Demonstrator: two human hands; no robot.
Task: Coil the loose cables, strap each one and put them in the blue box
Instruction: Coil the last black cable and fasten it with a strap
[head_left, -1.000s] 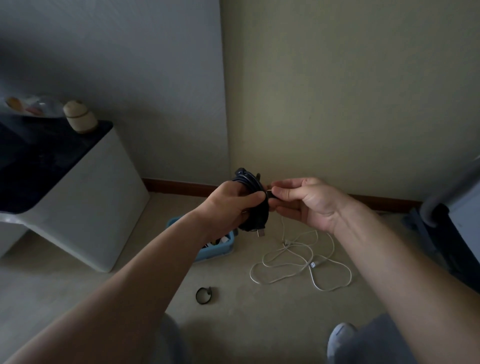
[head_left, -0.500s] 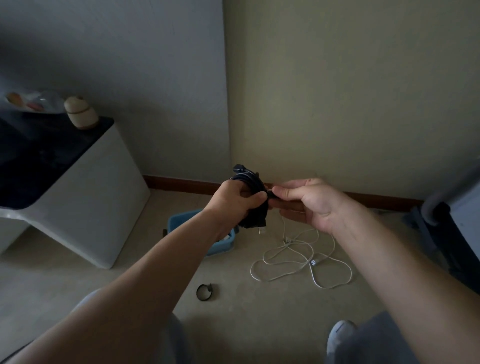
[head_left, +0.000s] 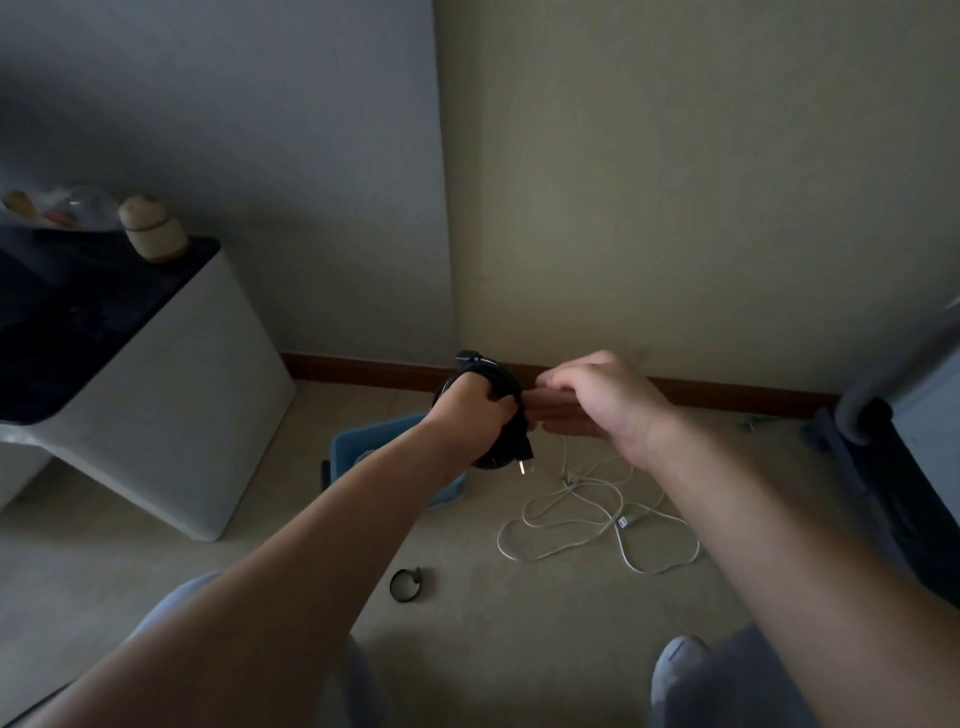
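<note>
Nearest the camera I see grey trouser knees (head_left: 727, 686) and two bare forearms reaching out over the pale floor (head_left: 519, 649). The light is dim.

Between the arms a small black strap (head_left: 404, 585) lies on the floor, curled into a loop, apart from both cables.

Further out on the right is the white cable (head_left: 587, 514). It is thin and loose, sprawled in untidy loops with a small inline block on it. It is not coiled.

Left of it stands the blue box (head_left: 374, 447), open at the top and partly hidden behind the left forearm. I can't tell what is in it; it is too dark.

The black cable (head_left: 511, 410) is held in the air above the box and the white cable. It is thick and wound into a tight ring-shaped coil that stands upright. A plug (head_left: 522, 464) with a metal pin hangs off the bottom and a chunky connector (head_left: 466, 357) pokes out on top. The coil is not in the box.

The left hand (head_left: 467, 415) has its grip closed tight on the coil's left side, fingers curled over the strands. The right hand (head_left: 613, 405) is just right of the coil, fingers (head_left: 561, 415) stretched sideways with the tips at the coil's edge. It is blurred, so I cannot tell whether that grip pinches anything.

On the left is a white cabinet (head_left: 171, 405) with a dark top surface and a beige jar (head_left: 151, 228) on its far corner. At the right edge is some dark furniture (head_left: 883, 467) that I can't identify.

At the back are a brown skirting board (head_left: 363, 366), a grey wall on the left and a cream wall on the right.
</note>
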